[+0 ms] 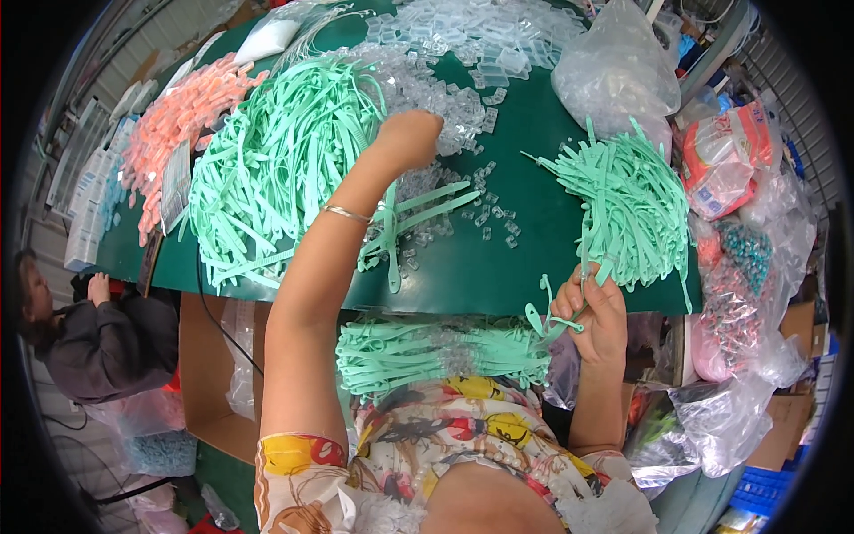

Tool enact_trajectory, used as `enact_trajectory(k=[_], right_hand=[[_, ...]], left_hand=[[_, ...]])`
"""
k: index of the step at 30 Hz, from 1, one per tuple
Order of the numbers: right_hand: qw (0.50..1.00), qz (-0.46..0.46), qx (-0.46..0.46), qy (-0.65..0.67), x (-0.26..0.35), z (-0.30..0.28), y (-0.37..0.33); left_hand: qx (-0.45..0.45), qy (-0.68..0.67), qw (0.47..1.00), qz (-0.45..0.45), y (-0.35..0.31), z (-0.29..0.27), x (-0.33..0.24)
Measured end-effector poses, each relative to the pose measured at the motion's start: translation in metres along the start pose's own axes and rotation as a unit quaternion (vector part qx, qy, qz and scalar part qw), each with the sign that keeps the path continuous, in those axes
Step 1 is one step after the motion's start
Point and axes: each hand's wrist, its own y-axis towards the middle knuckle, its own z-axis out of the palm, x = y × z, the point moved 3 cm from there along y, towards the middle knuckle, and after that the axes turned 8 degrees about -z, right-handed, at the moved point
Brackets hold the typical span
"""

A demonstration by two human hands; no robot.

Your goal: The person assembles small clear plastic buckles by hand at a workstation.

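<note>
My left hand [414, 141] reaches over the heap of small clear plastic pieces [458, 116] at the middle of the table. Its fingers are curled, and whatever they hold is hidden. Near the table's front edge, my right hand [598, 311] is closed in a pinch on a mint-green strap [560, 322], whose looped end hangs out to the left. A large pile of mint-green straps [285, 142] lies left of my left hand. Beyond my right hand is another bunch of these straps [632, 209]. Several loose straps [418, 214] cross each other below my left wrist.
A bundle of green straps [436, 351] lies at my lap. Coral-coloured pieces [187, 111] cover the table's left side. Flat clear parts [489, 36] lie at the back, beside a clear plastic bag [618, 67]. A person in dark clothing [111, 343] sits at the left.
</note>
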Motion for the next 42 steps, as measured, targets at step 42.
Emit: enact_trajectory(k=[42], right_hand=[[0.972, 0.217, 0.073, -0.057, -0.083, 0.037, -0.014]], left_hand=[[0.132, -0.937, 0.273, -0.173, -0.211, 0.012, -0.114]])
